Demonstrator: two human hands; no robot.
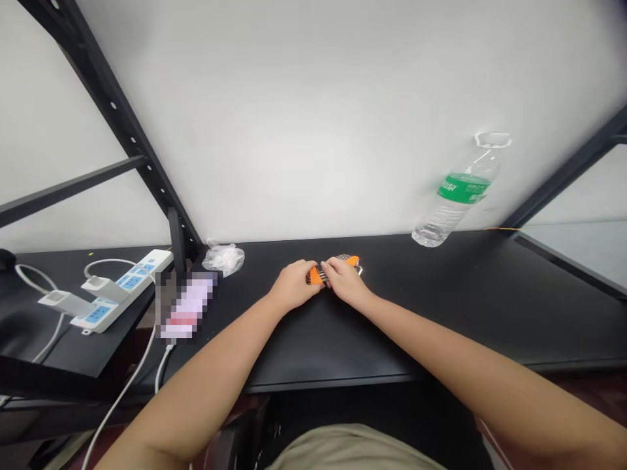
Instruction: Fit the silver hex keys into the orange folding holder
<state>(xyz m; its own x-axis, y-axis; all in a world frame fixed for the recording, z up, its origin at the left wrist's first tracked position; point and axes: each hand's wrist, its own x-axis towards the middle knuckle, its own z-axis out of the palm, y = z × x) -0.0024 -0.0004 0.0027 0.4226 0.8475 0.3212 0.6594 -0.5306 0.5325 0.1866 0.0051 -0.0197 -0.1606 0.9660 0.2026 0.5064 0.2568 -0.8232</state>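
Both hands meet near the back of a black table [441, 313]. My left hand [292, 285] and my right hand [344, 279] each grip a small orange holder [317, 275] with a row of grey metal pieces in it. The holder lies low on the table surface. Its orange far end [351, 260] sticks out beyond my right fingers. Much of the holder is hidden under the fingers.
A clear plastic water bottle [458, 196] with a green label stands at the back right by the white wall. A crumpled clear plastic bag [224, 258] lies left of my hands. A white power strip [120, 287] with plugged chargers sits far left, beside a blurred phone [187, 307].
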